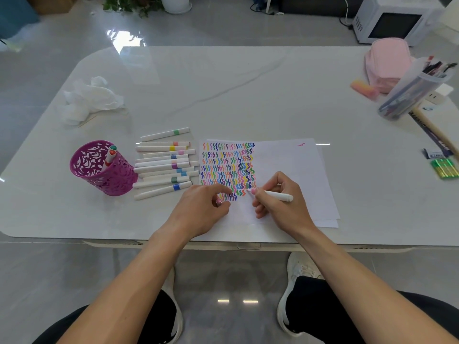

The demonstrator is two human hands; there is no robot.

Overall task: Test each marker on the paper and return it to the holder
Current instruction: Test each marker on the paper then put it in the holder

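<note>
The right hand [280,202] grips a white marker [275,195] in a writing hold. Its pink tip touches the paper [293,165] at the lower right of a block of coloured zigzag strokes. The left hand [201,209] rests on the near left part of the sheet, fingers curled, and pinches a small pink cap [219,200]; the hand covers part of the lowest rows. One small pink squiggle sits alone near the sheet's far edge. More sheets lie under the top one, showing only as edges.

No writing on the marker barrels can be read; each of the loose markers [164,165], lying side by side on the surface [223,90] between paper and holder, shows only a coloured band. The purple cut-out holder [104,170] stands left of them with two markers [109,157] upright inside, mostly hidden by its wall.

At the right edge a dark packet [433,153] carries print too blurred to read, beside a green packet [445,167] partly cut off. A clear container of pens [409,93] leans at far right, in front of a pink pouch [387,63]. Crumpled tissue [92,100] lies at far left.
</note>
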